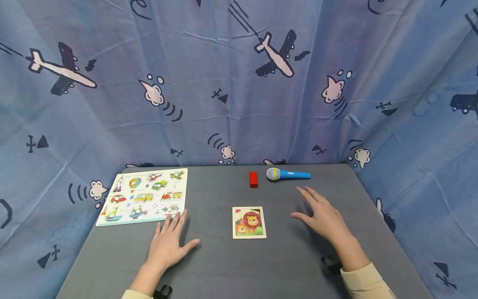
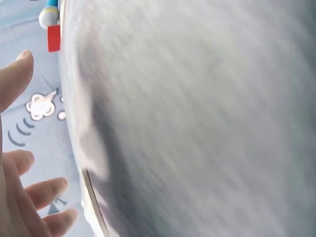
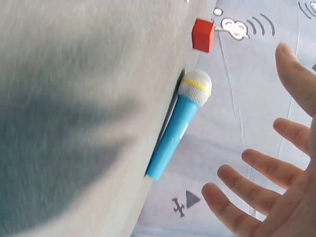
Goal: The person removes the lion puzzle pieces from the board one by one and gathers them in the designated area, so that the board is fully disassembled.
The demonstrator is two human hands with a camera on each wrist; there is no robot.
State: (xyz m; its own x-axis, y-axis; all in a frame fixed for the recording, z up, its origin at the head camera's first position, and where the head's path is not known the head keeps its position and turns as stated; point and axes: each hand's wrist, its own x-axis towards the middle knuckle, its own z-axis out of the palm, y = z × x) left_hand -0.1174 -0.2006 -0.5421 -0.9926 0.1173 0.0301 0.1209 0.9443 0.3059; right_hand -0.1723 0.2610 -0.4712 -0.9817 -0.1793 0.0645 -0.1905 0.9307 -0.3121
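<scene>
My left hand (image 1: 169, 243), fingers spread, is by the lower right corner of a white board (image 1: 145, 197) printed with vehicles; nothing is in it. Spread out over the right side of the table, my right hand (image 1: 326, 218) is empty too. A square lion picture puzzle (image 1: 249, 223) lies flat between the hands. Beyond the right fingertips lies a blue toy microphone (image 1: 293, 175) with a silver head and yellow ring, also in the right wrist view as the microphone (image 3: 180, 123). Left of it is a red block (image 1: 253, 180).
A grey table (image 1: 224, 265) carries all these things. Behind it and at both sides hangs a blue curtain (image 1: 209, 54) with printed airplanes and clouds. A dark band (image 1: 331, 265) sits at the right wrist.
</scene>
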